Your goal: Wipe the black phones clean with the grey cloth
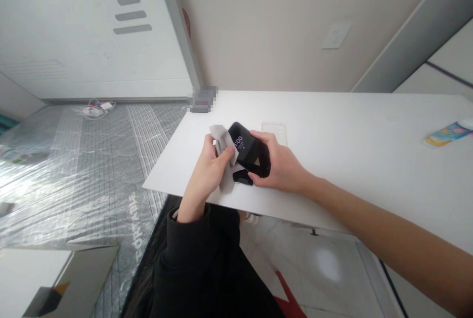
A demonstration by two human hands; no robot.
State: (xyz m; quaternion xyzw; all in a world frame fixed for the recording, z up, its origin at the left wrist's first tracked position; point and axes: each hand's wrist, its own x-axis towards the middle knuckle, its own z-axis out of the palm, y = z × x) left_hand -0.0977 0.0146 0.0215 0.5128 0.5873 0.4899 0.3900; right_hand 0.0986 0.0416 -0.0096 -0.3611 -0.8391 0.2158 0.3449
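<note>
My right hand (278, 165) grips a black phone (248, 149) by its lower end, holding it tilted above the white table (332, 160); its screen is lit and shows a clock. My left hand (210, 166) is closed on a grey cloth (221, 146), which it presses against the phone's upper left edge. The cloth hangs down below the phone. A clear phone case (275, 131) lies flat on the table just behind my right hand.
A colourful flat packet (445, 135) lies at the table's far right. A plastic-wrapped mattress (81, 160) fills the left, with a charger and cable (96, 108) on it. A wall socket (335, 35) sits above the table. An open cardboard box (55, 278) is at lower left.
</note>
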